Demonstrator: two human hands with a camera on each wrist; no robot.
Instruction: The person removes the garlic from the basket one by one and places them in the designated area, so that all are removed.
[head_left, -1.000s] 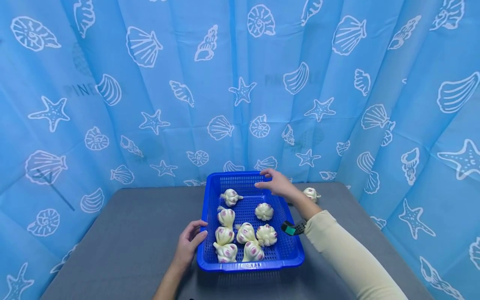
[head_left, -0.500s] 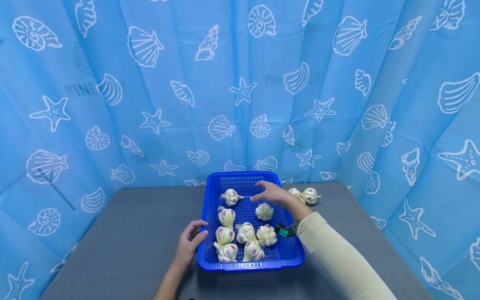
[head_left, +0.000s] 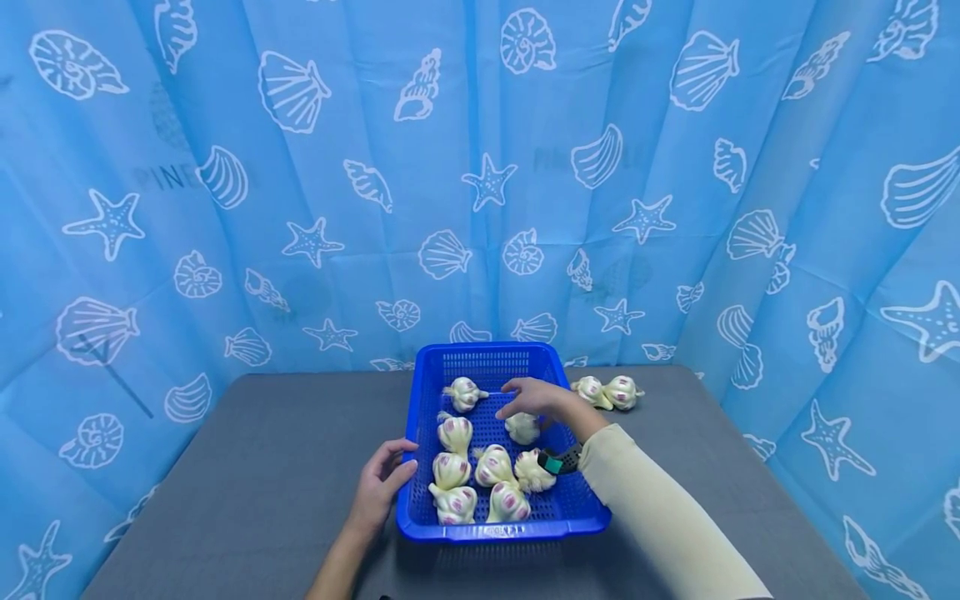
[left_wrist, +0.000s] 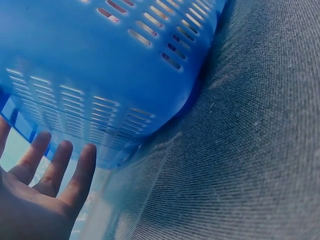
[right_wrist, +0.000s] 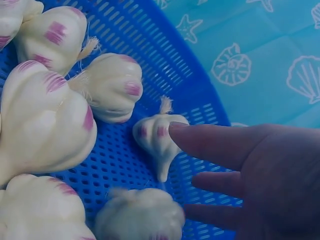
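Observation:
A blue perforated plastic basket (head_left: 570, 527) holds several white garlic bulbs with purple streaks. My left hand (head_left: 377, 485) touches the basket's left rim; in the left wrist view its loosely extended fingers (left_wrist: 82, 175) lie by the slotted side wall. Inside the basket, my right hand (head_left: 546, 400) reaches over the single garlic bulb (head_left: 521, 429) on the right, partly covering it. That bulb (right_wrist: 142, 217) is blurred in the right wrist view, with extended fingers (right_wrist: 215, 215) right at its side. The thumb (right_wrist: 210, 142) overlaps a farther garlic bulb (right_wrist: 157, 135).
Two garlic bulbs (head_left: 604, 392) lie on the grey cloth-covered table (head_left: 300, 467) behind the basket's right side. More garlic bulbs (head_left: 452, 471) sit along the basket's left and front. A blue shell-print curtain (head_left: 390, 208) hangs around the table.
My right hand has come from the far right rim down and nearer, over the single bulb, which has shifted slightly left. The left hand stays at the rim.

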